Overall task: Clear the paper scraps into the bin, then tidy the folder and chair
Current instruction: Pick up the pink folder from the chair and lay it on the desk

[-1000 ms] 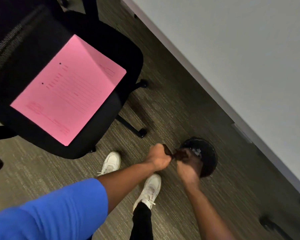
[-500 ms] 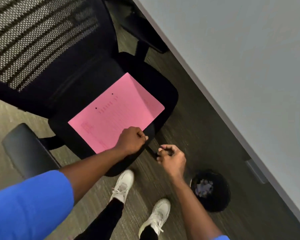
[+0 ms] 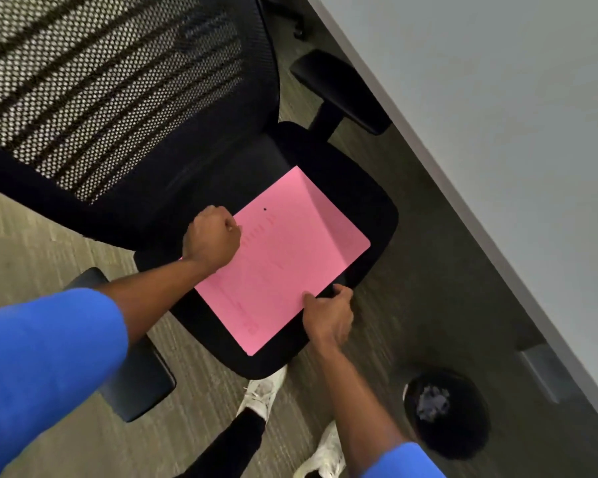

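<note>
A pink folder [image 3: 290, 257] lies flat on the seat of a black office chair [image 3: 377, 208]. My left hand [image 3: 211, 236] is closed in a fist over the folder's left edge and hides that edge. At the folder's near right edge my right hand [image 3: 328, 315] pinches it, thumb on top and fingers curled at the seat's front. A round black bin [image 3: 463, 439] stands on the carpet at the lower right, with crumpled paper scraps [image 3: 432, 403] inside it.
The chair's mesh backrest [image 3: 101, 81] fills the upper left, with armrests [image 3: 339, 88] on either side of the seat. A grey desk top [image 3: 497, 115] runs diagonally along the right. My white shoes [image 3: 263, 391] stand just in front of the seat.
Both hands have left the bin and gone up to the chair. The left fist has slid along the folder's left edge and the right hand has taken hold of its near edge.
</note>
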`<action>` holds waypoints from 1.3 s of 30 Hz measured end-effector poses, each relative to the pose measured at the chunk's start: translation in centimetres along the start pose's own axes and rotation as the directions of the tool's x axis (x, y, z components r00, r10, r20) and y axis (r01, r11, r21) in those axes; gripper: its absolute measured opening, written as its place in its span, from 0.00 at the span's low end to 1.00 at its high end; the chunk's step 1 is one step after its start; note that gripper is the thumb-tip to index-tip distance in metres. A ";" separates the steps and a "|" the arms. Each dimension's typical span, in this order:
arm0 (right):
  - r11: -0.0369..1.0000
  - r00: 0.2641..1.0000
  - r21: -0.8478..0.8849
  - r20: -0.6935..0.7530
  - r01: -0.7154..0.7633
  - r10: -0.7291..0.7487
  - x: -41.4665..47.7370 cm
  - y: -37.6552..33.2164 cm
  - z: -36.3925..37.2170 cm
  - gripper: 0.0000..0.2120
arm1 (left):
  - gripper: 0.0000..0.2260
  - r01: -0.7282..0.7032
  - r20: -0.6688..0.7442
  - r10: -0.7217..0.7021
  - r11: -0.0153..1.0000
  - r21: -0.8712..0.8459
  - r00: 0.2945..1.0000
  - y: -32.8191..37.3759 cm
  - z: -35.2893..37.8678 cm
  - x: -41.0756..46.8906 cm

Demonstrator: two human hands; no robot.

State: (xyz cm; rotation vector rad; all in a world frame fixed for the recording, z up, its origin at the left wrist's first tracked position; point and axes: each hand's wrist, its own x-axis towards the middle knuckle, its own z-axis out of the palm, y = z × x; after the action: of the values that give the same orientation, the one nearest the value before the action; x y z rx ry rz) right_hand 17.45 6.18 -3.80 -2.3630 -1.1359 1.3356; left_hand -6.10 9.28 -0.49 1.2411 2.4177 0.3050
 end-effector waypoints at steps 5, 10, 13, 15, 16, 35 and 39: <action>0.997 0.999 0.066 0.005 -0.046 0.045 0.2 -0.7 0.7 0.26 | 0.19 0.027 0.057 -0.028 1.000 0.007 0.998 -0.5 0.2 0.1; 0.955 0.996 0.283 0.058 -0.084 0.070 -0.2 -0.2 0.0 0.21 | 0.25 0.091 0.026 -0.091 0.996 -0.025 0.996 -0.1 0.5 -0.7; 0.944 0.999 0.330 0.047 -0.025 0.010 -0.5 0.8 -1.3 0.21 | 0.24 0.150 0.034 -0.149 0.988 -0.039 0.988 -0.1 0.2 -1.4; 0.932 0.999 0.361 0.043 0.010 -0.028 -0.8 1.5 -2.6 0.22 | 0.19 0.154 0.052 -0.152 0.987 -0.049 0.987 -0.1 0.0 -2.1; 0.926 0.998 0.378 0.041 0.022 -0.041 -1.0 1.8 -3.3 0.22 | 0.16 0.155 0.054 -0.152 0.986 -0.060 0.987 0.0 -0.1 -2.6; 0.887 0.936 0.393 0.148 0.240 -0.319 -11.1 5.8 -25.1 0.26 | 0.10 0.250 0.036 -0.264 0.847 -0.469 0.964 8.2 -7.6 -21.0; 0.873 0.913 0.344 0.089 0.346 -0.397 -12.3 7.6 -30.2 0.26 | 0.10 0.203 0.039 -0.212 0.839 -0.505 0.976 11.2 -7.8 -25.7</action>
State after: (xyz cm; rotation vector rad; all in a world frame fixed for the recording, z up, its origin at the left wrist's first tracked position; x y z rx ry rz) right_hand 41.90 -1.96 17.58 -1.7277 -1.2289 1.4507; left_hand 12.00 -5.23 17.08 0.7337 2.2441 0.8282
